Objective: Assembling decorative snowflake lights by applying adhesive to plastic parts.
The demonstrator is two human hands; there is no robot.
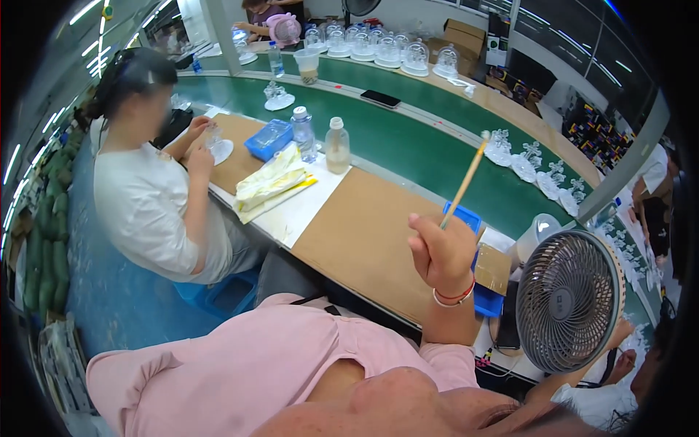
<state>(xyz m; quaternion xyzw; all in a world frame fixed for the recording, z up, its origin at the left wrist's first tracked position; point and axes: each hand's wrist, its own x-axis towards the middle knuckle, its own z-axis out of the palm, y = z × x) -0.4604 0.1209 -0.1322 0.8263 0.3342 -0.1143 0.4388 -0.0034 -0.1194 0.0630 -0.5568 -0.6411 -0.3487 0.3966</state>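
Observation:
My right hand (445, 251) is raised over the right end of the brown table mat (349, 240), with red and pale bands at the wrist. Its fingers close around a slim wooden stick (466, 182) with a small whitish tip, like a brush. The stick points up and away, with that tip in front of the green conveyor belt (408, 149). Below and beside the hand lies a blue tray (489, 301) with a tan block (494, 268) in it. My left hand is out of view; a pink sleeve shows at lower left.
A fan (568, 302) stands close at right, beside a whitish translucent jug (535, 237). To the left, a co-worker (149, 189) holds a clear piece. Two bottles (337, 146), a yellowish cloth (273, 182) and a blue box (269, 140) sit between us. Clear figures (524, 166) line the belt.

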